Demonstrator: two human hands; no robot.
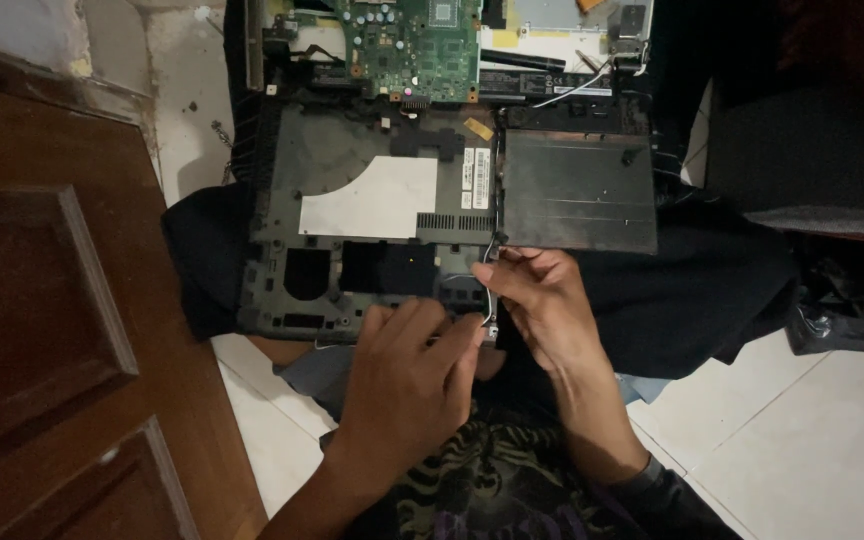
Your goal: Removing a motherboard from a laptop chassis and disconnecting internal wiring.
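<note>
Working view: head camera looking down at a dismantled laptop base (372, 215) lying across the person's lap, on dark cloth (712, 290).
Left hand: left hand (407, 385) palm down on the near edge of the laptop base, fingers curled loosely, fingertips (467, 335) pressing at the lower end of a thin wire (490, 290); not clenched, full grasp cannot be told.
Right hand: right hand (542, 300) just beside the left, thumb and index finger pinched on the same thin wire near its upper part, other fingers folded in.
Thin wire: light grey, runs roughly upright from the near edge of the base up toward the near-left corner of the flat dark panel (577, 190); held between both hands, hands almost touching.
Laptop base: dark plastic shell, inner side up, open cut-outs along the near edge, vent slots (455, 221) mid-base.
White sheet: pale shield patch (377, 200) in the middle of the base, left of the stickers (475, 178).
Flat dark panel: rectangular, scuffed, on the right half of the base, far of the right hand.
Motherboard: green circuit board (412, 45) at the far edge of the base, partly out of frame.
White cable: white cable (577, 88) looping at the far right corner near the board.
Surroundings: brown wooden door panel (42, 300) on the left, white floor tiles (812, 440) on the right, black bag (847, 310) at the right edge.
</note>
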